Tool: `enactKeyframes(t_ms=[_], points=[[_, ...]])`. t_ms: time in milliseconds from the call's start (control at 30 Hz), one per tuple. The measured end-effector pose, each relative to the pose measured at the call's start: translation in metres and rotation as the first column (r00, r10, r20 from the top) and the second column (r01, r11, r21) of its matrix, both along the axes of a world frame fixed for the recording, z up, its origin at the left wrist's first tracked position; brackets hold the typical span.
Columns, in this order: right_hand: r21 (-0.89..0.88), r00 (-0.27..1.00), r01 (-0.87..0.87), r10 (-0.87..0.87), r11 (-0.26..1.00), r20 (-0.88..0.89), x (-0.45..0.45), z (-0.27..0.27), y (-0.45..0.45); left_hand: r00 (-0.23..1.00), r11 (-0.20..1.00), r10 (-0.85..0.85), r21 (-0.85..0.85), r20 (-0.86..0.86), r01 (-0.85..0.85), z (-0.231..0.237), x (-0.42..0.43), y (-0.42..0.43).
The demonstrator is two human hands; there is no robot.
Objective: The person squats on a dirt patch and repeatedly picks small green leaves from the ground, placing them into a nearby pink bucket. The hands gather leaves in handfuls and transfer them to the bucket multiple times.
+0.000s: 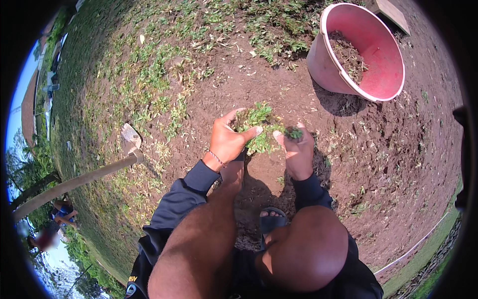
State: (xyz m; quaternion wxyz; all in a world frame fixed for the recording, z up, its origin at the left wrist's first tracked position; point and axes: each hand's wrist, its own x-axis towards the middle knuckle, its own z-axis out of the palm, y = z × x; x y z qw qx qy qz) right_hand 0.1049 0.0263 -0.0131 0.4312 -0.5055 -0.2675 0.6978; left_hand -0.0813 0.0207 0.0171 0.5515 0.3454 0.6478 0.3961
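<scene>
Between thumb and fingers, my left hand (229, 138) grips a leafy green clump of plants (258, 129) above the bare soil. My right hand (300, 151) is close beside it on the right, pinching a smaller green sprig (294, 133) at its fingertips. Whether the sprig is still joined to the clump I cannot tell. Some stems and soil behind the fingers are hidden. Both hands are just ahead of my bent knees, over brown earth (267, 168).
A pink bucket (381, 71) holding dry plant matter (347, 56) stands ahead on the right, near a wooden block (392, 15). On the left lies a hoe with a wooden handle (78, 181). Low plants (157, 71) cover the soil ahead. Another person (63, 215) sits far left.
</scene>
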Motion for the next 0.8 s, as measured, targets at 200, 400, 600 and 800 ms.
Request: enactKeyframes(t_ms=[200,400,600,800], points=[[0.081,0.979,0.060,-0.075,0.995,0.188,-0.013,-0.008,-0.005,0.957,0.996,0.052,0.083,-0.284,-0.030,0.004,0.003,-0.002],[0.224,0.896,-0.055,-0.051,0.973,0.442,-0.022,-0.013,-0.004,0.899,0.995,0.061,0.097,-0.435,-0.021,0.014,0.005,-0.001],[0.317,0.894,-0.036,-0.112,0.948,0.435,-0.021,-0.004,0.000,0.875,0.998,0.005,0.060,-0.485,0.027,0.016,0.005,-0.001],[0.097,0.940,-0.079,0.042,0.992,0.339,0.000,0.013,-0.003,0.981,0.990,0.143,-0.005,0.129,-0.144,-0.001,0.003,-0.010]])
